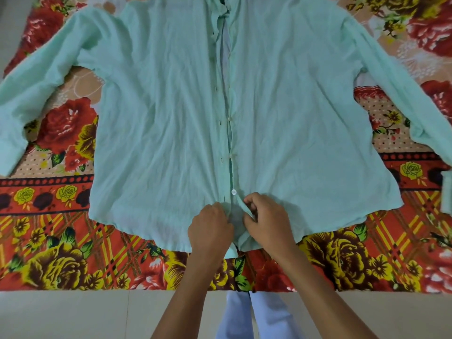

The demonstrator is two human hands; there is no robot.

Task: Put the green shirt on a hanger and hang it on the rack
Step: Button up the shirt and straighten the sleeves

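Pinching green shirt placket at six o'clock, left hand and right hand fingers curled; light, limp, better gripped at twelve o'clock shoulders.

Floral bedsheet, red and yellow roses, spread before me; pale tiled floor below its near edge.
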